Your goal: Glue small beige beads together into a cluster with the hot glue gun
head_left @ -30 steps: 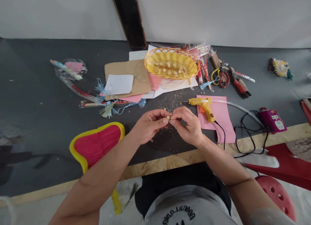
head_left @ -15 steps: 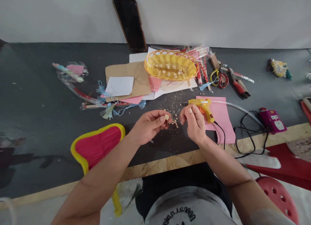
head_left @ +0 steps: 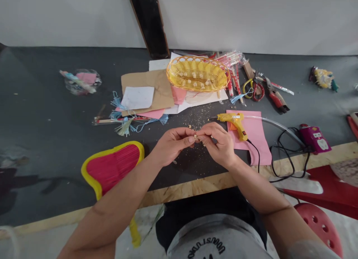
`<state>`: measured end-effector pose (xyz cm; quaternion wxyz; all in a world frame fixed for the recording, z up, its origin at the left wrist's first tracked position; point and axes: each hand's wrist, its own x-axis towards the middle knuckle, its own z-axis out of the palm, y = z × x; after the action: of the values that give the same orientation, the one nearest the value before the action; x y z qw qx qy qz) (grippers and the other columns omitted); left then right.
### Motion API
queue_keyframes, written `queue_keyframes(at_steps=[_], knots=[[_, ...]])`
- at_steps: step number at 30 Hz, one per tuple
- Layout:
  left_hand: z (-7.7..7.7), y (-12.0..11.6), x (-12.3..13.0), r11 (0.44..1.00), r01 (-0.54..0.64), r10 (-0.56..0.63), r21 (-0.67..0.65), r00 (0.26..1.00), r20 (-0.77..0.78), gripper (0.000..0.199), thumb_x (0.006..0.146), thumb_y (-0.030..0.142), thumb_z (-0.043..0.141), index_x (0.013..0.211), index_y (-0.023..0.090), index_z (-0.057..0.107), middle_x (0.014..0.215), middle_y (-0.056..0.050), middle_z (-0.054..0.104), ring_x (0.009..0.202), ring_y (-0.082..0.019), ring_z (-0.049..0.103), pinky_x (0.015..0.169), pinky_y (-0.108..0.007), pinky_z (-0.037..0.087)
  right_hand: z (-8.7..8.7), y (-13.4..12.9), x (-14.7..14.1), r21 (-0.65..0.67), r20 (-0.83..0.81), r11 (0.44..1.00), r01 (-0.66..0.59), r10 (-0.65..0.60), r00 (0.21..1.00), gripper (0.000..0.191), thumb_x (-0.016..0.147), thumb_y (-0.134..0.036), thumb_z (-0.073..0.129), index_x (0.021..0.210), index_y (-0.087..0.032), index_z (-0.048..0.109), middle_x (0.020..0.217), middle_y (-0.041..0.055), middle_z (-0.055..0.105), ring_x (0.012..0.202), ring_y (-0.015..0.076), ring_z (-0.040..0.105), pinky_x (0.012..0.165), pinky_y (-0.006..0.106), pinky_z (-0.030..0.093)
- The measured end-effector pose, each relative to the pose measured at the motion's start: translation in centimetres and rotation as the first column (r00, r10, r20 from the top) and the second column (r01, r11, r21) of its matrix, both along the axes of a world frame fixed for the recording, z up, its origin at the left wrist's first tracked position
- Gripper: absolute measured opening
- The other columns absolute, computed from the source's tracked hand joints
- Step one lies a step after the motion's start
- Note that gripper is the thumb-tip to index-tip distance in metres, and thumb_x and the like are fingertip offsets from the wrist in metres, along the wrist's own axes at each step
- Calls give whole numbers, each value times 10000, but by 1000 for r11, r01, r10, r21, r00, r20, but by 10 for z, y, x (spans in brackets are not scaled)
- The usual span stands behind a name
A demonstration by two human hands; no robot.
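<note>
My left hand [head_left: 173,144] and my right hand [head_left: 219,144] meet fingertip to fingertip over the dark table top. Between them they pinch a tiny cream-coloured flower piece [head_left: 196,137]. Pale crumbs [head_left: 199,119] lie scattered on the table just beyond my fingers. A yellow glue gun [head_left: 235,121] rests on a pink sheet [head_left: 256,136] right of my right hand. A yellow woven basket [head_left: 197,73] with several small cream pieces inside stands further back.
Brown, white and pink papers [head_left: 148,91] lie left of the basket, tassels [head_left: 127,122] in front of them. Scissors and pliers [head_left: 263,90] lie back right, black cable [head_left: 288,154] and purple device [head_left: 313,137] at right. A red-and-yellow fan [head_left: 112,165] overhangs the front edge. A phone [head_left: 149,24] leans on the wall.
My right hand, which had drawn away to the right half a second ago, has come back to my left hand and again pinches the small piece with it.
</note>
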<state>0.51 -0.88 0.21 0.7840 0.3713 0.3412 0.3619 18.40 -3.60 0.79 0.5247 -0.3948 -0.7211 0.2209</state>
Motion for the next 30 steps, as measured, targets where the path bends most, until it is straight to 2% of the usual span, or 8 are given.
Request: queue_keyframes(at_steps=[3,7,10,12,15,20,30], knots=[[0,-1,0,1000,10,-9,21,1000,-15,264,649,340,937,806,163,819,767,-29,751,696,-92,639,672,-190,519,-1,-1,0,-25,19,999,-20,20,1000,152,980,-116,549,880,-216,604,815,19,660,815,148,625,736,293,518],[0,-1,0,1000,-8,8,-17,1000,20,268,651,345,935,817,169,821,752,-29,747,670,-95,649,642,-190,531,-7,-4,1,-149,-71,988,49,-60,996,167,1030,-219,467,884,-213,549,814,15,580,755,141,557,696,294,473],[-2,0,0,997,-61,63,-41,996,59,263,637,328,943,817,182,818,763,-21,748,661,-94,655,633,-194,546,-9,-5,1,-259,-152,964,56,-98,984,213,1042,-281,477,866,-207,572,760,-8,569,671,115,530,637,269,447],[-2,0,0,995,-92,95,-36,992,78,257,631,311,947,813,187,815,781,-22,755,683,-101,666,646,-201,558,-7,-5,0,-279,-156,959,49,-96,983,169,1014,-283,542,886,-203,616,778,-3,617,671,111,561,618,257,463],[-2,1,0,993,-115,116,-22,989,96,249,621,291,952,804,193,815,766,-17,754,671,-98,663,644,-200,556,-3,-4,-1,-206,-97,977,60,-82,992,47,955,-239,636,964,-209,671,873,26,704,748,130,642,644,263,523],[-1,1,2,989,-147,145,14,985,90,246,598,272,962,781,202,813,707,4,733,631,-80,642,630,-177,533,-1,-4,-3,-30,23,997,74,-73,997,89,934,-153,646,961,-206,711,886,48,754,818,150,706,709,279,587],[-5,-1,3,976,-142,150,166,988,-36,199,635,234,939,772,199,799,743,2,737,679,-80,631,667,-175,516,-6,-2,-4,142,152,981,132,-153,976,129,882,-84,611,873,-201,666,797,32,725,749,148,684,667,262,577]])
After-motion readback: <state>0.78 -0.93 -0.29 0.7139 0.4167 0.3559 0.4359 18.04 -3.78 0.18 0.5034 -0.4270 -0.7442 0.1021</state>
